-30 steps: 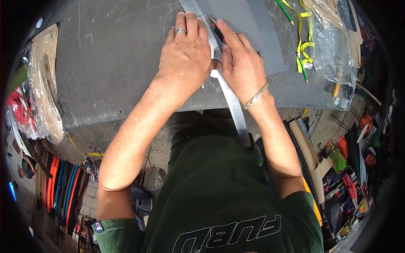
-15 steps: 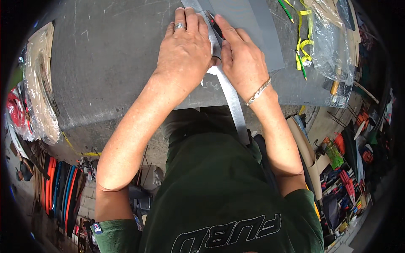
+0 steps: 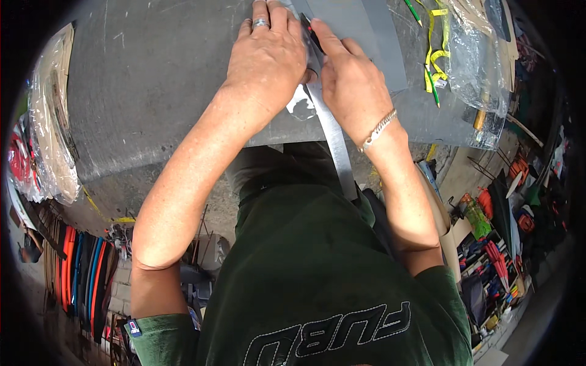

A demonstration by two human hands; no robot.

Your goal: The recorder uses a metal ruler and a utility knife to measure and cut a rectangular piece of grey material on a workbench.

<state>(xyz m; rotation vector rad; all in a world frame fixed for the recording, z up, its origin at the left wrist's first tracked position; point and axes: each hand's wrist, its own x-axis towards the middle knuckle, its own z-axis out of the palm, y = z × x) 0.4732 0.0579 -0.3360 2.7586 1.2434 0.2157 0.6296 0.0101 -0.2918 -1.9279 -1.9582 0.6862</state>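
- Pinching a slim black-and-red tool, apparently a cutter, the right hand has its index finger stretched along the handle; the other fingers curl partly out of sight.
- Lying flat with fingers nearly together, the left hand presses down just left of the tool.
- Under and between both sets of fingers runs a long, narrow silver metal straightedge, its near end reaching past the desk toward the body.
- Compared with a second ago, the right wrist has swung slightly outward and the tool seems a touch nearer the body; the left fingers have hardly moved over the desk. I judge it a small stroke along a steadied edge.
- Just right of the right fingers, a smooth grey flat sheet extends outward.
- Farther right of those fingers lie a yellow tape measure and green pencils.
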